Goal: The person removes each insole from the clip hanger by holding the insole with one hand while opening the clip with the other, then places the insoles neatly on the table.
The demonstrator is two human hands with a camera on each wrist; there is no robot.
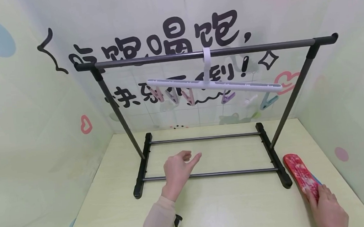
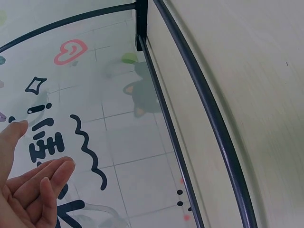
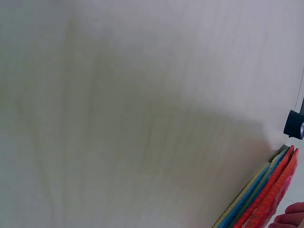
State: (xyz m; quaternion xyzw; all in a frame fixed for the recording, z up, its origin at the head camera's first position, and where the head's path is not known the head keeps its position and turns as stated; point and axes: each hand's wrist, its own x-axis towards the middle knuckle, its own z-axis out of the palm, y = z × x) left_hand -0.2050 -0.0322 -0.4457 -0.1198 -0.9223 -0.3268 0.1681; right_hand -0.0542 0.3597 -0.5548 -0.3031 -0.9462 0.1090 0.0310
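Observation:
My right hand (image 1: pixel 330 209) grips the near end of a stack of insoles (image 1: pixel 301 173) at the table's right side, thumb on one edge and fingers on the other. The top insole is mottled red and white; blue, yellow and red layers of the insoles (image 3: pixel 260 202) show edge-on in the right wrist view. My left hand (image 1: pixel 177 170) hovers by the front bar of a black drying rack (image 1: pixel 206 175), holding nothing, thumb apart from loosely bent fingers. Above it a lilac hanger (image 1: pixel 179 83) hangs from the rack's top rail.
Pink, purple, white and teal clothes pegs (image 1: pixel 268 101) dangle below the hanger. The rack's right foot (image 1: pixel 273 156) stands just left of the insoles. A small black object (image 1: pixel 178 220) lies beside my left sleeve. Printed walls (image 1: pixel 25 122) enclose the table (image 1: pixel 234 205) on three sides.

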